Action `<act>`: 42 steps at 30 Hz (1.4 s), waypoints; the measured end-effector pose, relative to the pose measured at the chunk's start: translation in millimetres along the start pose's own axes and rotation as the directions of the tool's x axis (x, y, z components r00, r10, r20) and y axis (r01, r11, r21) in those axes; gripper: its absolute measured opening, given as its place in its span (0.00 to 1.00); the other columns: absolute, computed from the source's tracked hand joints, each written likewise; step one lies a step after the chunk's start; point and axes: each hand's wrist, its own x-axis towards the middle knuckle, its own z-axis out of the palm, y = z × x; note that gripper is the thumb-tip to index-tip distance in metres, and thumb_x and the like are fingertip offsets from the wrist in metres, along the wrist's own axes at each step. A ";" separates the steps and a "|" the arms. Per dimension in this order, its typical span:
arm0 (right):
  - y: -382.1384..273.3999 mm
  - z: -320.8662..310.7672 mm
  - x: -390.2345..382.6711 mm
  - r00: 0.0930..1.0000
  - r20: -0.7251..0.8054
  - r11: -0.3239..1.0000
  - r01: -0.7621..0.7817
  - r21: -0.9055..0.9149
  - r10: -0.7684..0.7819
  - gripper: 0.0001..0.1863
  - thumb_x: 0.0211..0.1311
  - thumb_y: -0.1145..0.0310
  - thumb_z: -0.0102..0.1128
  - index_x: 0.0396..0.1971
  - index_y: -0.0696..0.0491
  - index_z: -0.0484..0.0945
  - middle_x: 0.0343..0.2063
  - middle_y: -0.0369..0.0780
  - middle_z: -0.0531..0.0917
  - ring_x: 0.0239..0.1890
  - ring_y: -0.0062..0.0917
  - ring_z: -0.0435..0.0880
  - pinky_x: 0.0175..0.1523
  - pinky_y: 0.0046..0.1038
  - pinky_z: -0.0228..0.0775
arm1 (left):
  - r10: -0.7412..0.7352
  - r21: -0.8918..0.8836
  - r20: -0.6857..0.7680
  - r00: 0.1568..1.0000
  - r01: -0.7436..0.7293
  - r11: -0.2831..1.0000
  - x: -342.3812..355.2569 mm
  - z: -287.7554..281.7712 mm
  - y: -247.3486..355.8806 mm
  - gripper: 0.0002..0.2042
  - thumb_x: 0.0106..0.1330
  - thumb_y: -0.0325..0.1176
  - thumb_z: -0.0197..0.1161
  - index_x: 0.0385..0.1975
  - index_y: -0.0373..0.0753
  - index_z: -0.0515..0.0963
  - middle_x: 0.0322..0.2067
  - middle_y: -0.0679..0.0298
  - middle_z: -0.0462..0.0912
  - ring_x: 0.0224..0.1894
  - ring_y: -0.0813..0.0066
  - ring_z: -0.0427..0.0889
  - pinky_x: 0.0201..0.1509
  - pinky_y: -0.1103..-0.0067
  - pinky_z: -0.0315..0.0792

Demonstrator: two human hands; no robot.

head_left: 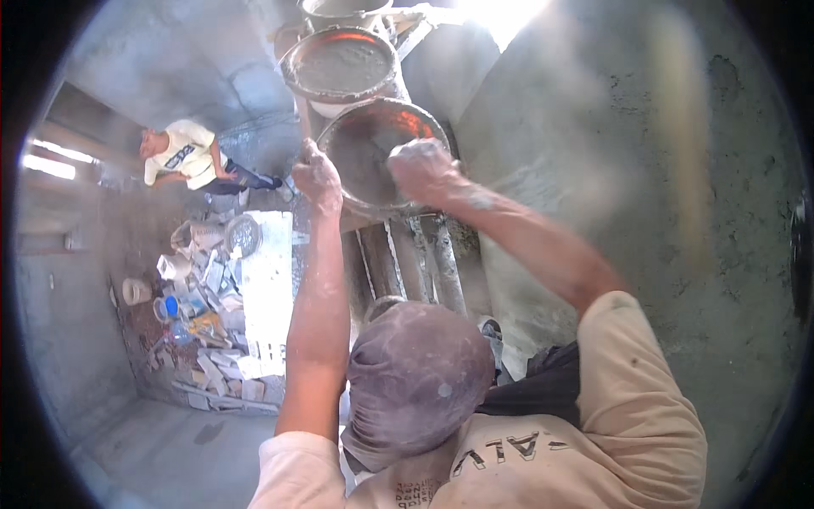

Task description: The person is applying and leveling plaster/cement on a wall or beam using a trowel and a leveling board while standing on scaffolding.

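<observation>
Room of rough grey plaster; large wall (721,297) at three o'clock, bright light at one. At twelve, a round bucket (332,192) with a mortar-crusted rim and orange-red inner wall; grey mortar (363,161) inside, below rim level, the orange showing mostly on its one-o'clock side.

My left hand (319,178), dusted grey, is at this bucket's nine-o'clock edge, fingers curled; I cannot tell whether they clamp the rim. My right hand (422,170) is bunched over the bucket's mouth, fingers drawn together, mortar smeared on the skin. Cannot tell whether the fist encloses anything.

Just beyond, toward eleven, a second round orange-lined bucket (341,66), filled with grey mortar nearly to its rim. Past it, a third round, grey-crusted container (339,12), cut by the upper edge.

Six o'clock, between my arms: a dusty mauve-grey cloth cap (420,373). Ten o'clock, well apart: a person (193,157) in a pale T-shirt and dark trousers. Nine: a round grey tub (244,235), contents unclear, near a long, glaring white board (268,293); beside it, broken grey rubble (225,365).
</observation>
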 end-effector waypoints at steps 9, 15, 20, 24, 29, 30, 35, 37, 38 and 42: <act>21.3 -7.0 -39.4 0.996 -0.013 0.807 -0.064 0.587 0.089 0.16 0.56 0.60 0.59 0.35 0.57 0.80 0.32 0.52 0.84 0.40 0.50 0.83 0.48 0.48 0.73 | -0.020 0.072 0.096 0.995 0.013 0.997 13.0 -25.6 -29.2 0.19 0.73 0.39 0.52 0.47 0.26 0.79 0.44 0.46 0.85 0.43 0.55 0.85 0.48 0.69 0.76; 43.2 -75.4 -60.9 0.999 -0.047 0.852 0.020 0.524 0.005 0.14 0.57 0.62 0.60 0.35 0.58 0.79 0.29 0.53 0.83 0.37 0.50 0.83 0.45 0.47 0.72 | -0.207 -0.148 0.093 0.974 0.219 0.964 10.9 -17.5 -20.9 0.24 0.74 0.41 0.53 0.53 0.22 0.76 0.51 0.46 0.83 0.53 0.60 0.81 0.58 0.74 0.70; 64.5 -136.1 -87.1 0.991 -0.110 0.795 0.126 0.593 -0.075 0.15 0.58 0.63 0.61 0.35 0.61 0.79 0.27 0.53 0.82 0.30 0.42 0.84 0.42 0.40 0.74 | -0.148 -0.124 0.087 0.985 0.159 0.979 11.1 -19.7 -13.8 0.26 0.74 0.44 0.53 0.54 0.20 0.75 0.53 0.48 0.81 0.51 0.64 0.79 0.58 0.75 0.69; 89.4 -150.5 -85.3 0.995 -0.085 0.750 0.094 0.654 -0.050 0.14 0.60 0.64 0.61 0.37 0.61 0.81 0.25 0.47 0.83 0.24 0.31 0.83 0.34 0.36 0.77 | -0.198 -0.188 0.084 0.977 0.211 0.959 12.1 -26.5 -10.5 0.26 0.74 0.44 0.54 0.54 0.20 0.75 0.53 0.47 0.81 0.52 0.63 0.79 0.58 0.75 0.69; 195.6 -102.7 -60.1 0.932 0.281 0.272 -0.339 0.901 0.229 0.12 0.65 0.62 0.63 0.37 0.57 0.84 0.23 0.37 0.82 0.21 0.21 0.80 0.23 0.29 0.76 | -0.277 0.037 0.036 0.960 0.276 0.961 7.2 -31.7 -3.5 0.26 0.72 0.48 0.55 0.46 0.24 0.81 0.41 0.44 0.86 0.42 0.59 0.83 0.50 0.71 0.72; 248.2 -91.3 -62.3 0.880 0.255 0.226 -0.364 0.904 0.400 0.12 0.65 0.61 0.63 0.36 0.56 0.85 0.22 0.37 0.81 0.19 0.21 0.79 0.22 0.28 0.75 | -0.293 0.098 0.008 0.956 0.291 0.952 -0.7 -13.3 9.9 0.26 0.72 0.50 0.55 0.42 0.26 0.83 0.36 0.44 0.86 0.38 0.56 0.83 0.47 0.67 0.73; 353.3 -111.3 -64.2 0.581 -0.264 0.458 -0.215 0.863 0.770 0.16 0.64 0.55 0.63 0.33 0.56 0.83 0.22 0.34 0.79 0.20 0.20 0.77 0.24 0.27 0.72 | -0.237 0.089 -0.029 0.971 0.239 0.967 7.0 -14.8 2.2 0.26 0.72 0.49 0.55 0.41 0.25 0.83 0.36 0.41 0.86 0.39 0.50 0.84 0.47 0.64 0.73; 282.9 -142.7 -64.4 0.756 -0.247 0.622 -0.257 0.740 0.606 0.15 0.63 0.56 0.62 0.32 0.55 0.83 0.22 0.36 0.80 0.21 0.23 0.79 0.27 0.29 0.74 | -0.109 0.068 -0.120 0.987 0.118 0.991 11.9 -25.5 -4.1 0.26 0.71 0.50 0.55 0.38 0.25 0.83 0.32 0.41 0.86 0.35 0.48 0.84 0.43 0.62 0.73; 253.4 -136.1 -58.5 0.883 -0.207 0.776 -0.232 0.587 0.421 0.14 0.62 0.57 0.62 0.32 0.55 0.82 0.22 0.37 0.81 0.23 0.27 0.81 0.30 0.32 0.75 | -0.204 0.206 -0.093 0.975 0.219 0.954 5.6 -29.2 18.8 0.27 0.71 0.49 0.55 0.33 0.25 0.83 0.28 0.40 0.84 0.32 0.46 0.84 0.41 0.60 0.73; 155.0 -84.5 -37.4 0.955 -0.283 0.991 0.117 0.070 -0.093 0.12 0.60 0.63 0.59 0.33 0.56 0.83 0.30 0.46 0.85 0.34 0.38 0.85 0.43 0.37 0.77 | -0.091 0.331 -0.079 0.993 0.113 0.937 12.9 -29.2 -0.1 0.26 0.71 0.50 0.53 0.30 0.27 0.84 0.25 0.42 0.84 0.30 0.43 0.84 0.38 0.59 0.74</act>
